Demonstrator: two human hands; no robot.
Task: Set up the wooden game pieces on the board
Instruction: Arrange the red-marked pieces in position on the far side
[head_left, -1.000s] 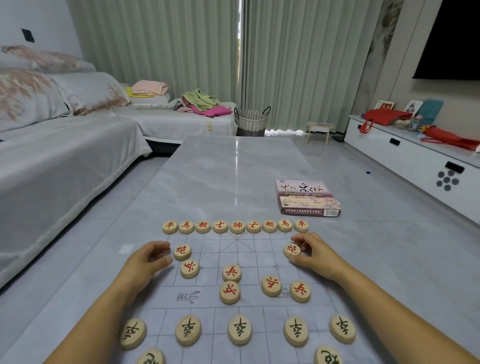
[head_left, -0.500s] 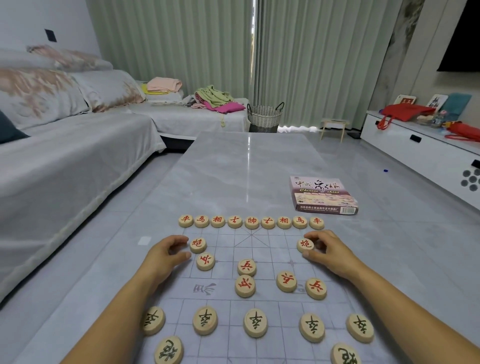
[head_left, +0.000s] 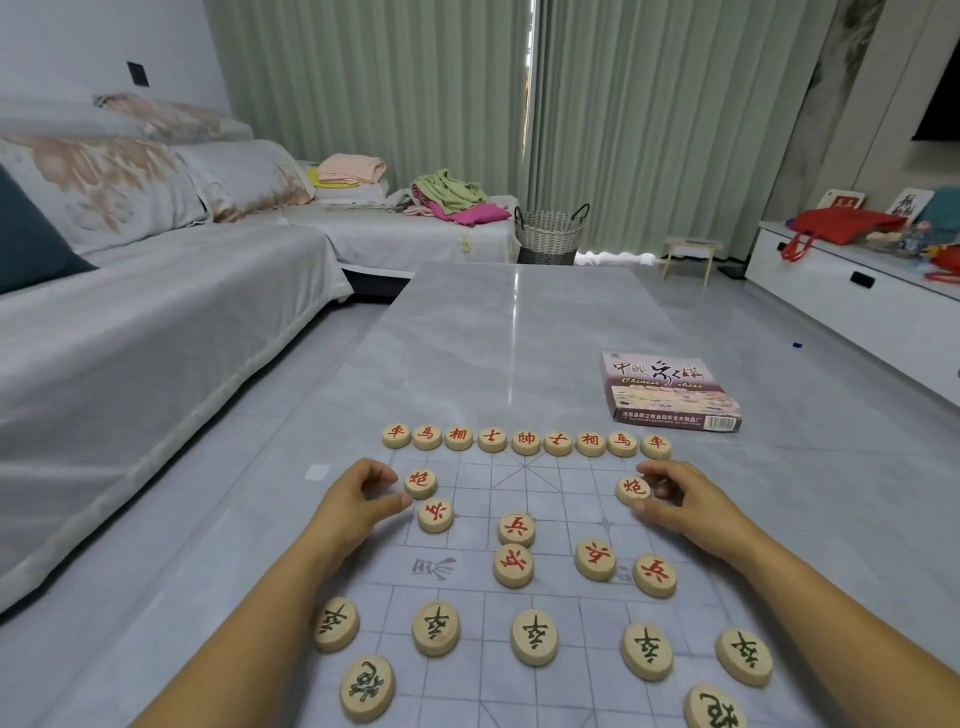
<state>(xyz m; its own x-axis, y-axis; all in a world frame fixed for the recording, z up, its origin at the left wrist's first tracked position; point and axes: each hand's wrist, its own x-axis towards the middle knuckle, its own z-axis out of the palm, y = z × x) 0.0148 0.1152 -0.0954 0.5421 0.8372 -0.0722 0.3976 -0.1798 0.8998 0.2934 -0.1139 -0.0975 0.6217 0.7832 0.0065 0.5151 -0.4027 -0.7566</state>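
Observation:
A thin grid board (head_left: 561, 499) lies on the grey marble table (head_left: 493, 338). Along its far edge stands a row of several red-lettered wooden discs (head_left: 525, 441). My left hand (head_left: 353, 504) curls thumb and forefinger against the left red cannon disc (head_left: 421, 483). My right hand (head_left: 685, 504) pinches the right red cannon disc (head_left: 632, 489) between thumb and forefinger. Several red soldier discs (head_left: 516, 529) lie loosely mid-board, one (head_left: 435, 514) just under the left cannon. Near me stands a row of black soldier discs (head_left: 534, 636), with black cannon discs (head_left: 367, 687) at the front.
The game's box (head_left: 670, 389) lies on the table beyond the board's right corner. A grey-covered sofa (head_left: 156, 338) runs along the left. A woven basket (head_left: 550, 234) stands past the table's far end, a white cabinet (head_left: 852, 312) at the right.
The view has shifted, so the board sits further right in frame. Both hands stay at the two red cannon discs, and no disc has visibly changed place on the board.

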